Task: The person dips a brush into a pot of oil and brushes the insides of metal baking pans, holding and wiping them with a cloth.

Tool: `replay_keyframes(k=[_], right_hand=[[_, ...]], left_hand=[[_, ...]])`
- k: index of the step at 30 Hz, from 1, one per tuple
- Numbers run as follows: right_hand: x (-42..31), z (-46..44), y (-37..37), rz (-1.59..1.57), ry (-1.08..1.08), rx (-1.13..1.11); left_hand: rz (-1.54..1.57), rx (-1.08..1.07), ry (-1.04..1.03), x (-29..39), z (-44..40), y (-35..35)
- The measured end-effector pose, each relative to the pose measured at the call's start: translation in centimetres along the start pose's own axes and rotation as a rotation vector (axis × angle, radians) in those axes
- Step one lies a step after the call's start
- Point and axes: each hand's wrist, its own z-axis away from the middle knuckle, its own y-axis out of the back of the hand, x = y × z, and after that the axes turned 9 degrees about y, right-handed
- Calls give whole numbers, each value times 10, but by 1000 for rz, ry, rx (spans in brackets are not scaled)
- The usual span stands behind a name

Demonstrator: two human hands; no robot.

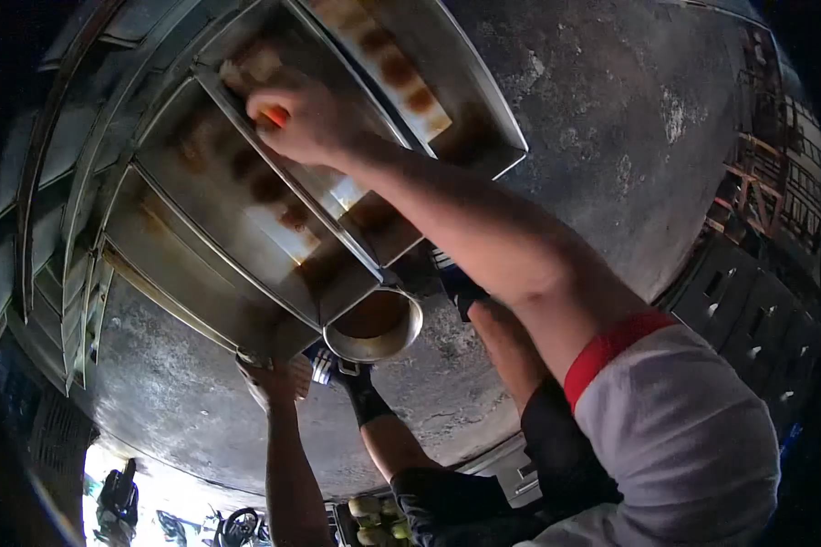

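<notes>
My right hand reaches up to a large metal frame with several long, shallow compartments. Its fingers are closed round a small orange object, mostly hidden, whose kind I cannot make out. They are against or just over a divider between two compartments. Brown stains mark the metal panels around it. Down at the frame's lower left corner, my left hand is closed round the metal edge. A round metal bowl with brownish contents stands at the frame's lower end, between the hands.
Grey, worn concrete floor lies around the frame. More metal frames lean at the left. My feet and knees are close below the bowl. Dark drawers or cabinets and a rusty rack line the right side.
</notes>
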Motion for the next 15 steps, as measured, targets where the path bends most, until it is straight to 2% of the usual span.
replay_keyframes(k=[2, 3, 6, 7, 9, 11, 12, 14, 15], right_hand=[[30, 64, 11, 177, 287, -228], [18, 99, 28, 295, 284, -351], [14, 116, 51, 445, 513, -569], [15, 91, 47, 466, 394, -623], [46, 17, 25, 393, 168, -592], [46, -56, 12, 550, 259, -564], [12, -90, 16, 808, 476, -602], [-10, -113, 25, 854, 607, -761], [-20, -124, 36, 857, 688, -754]], left_hand=[[57, 10, 20, 4, -5, -5], [85, 22, 31, 4, -7, -7], [23, 43, 18, 1, -4, -10], [28, 21, 18, 3, -3, -7], [13, 26, 17, -4, -4, -12], [-6, 44, 25, 1, -3, -10], [-37, 49, 14, 4, -3, -9], [-45, 55, 15, -1, -2, -10], [-51, 67, 9, 0, -4, -14]])
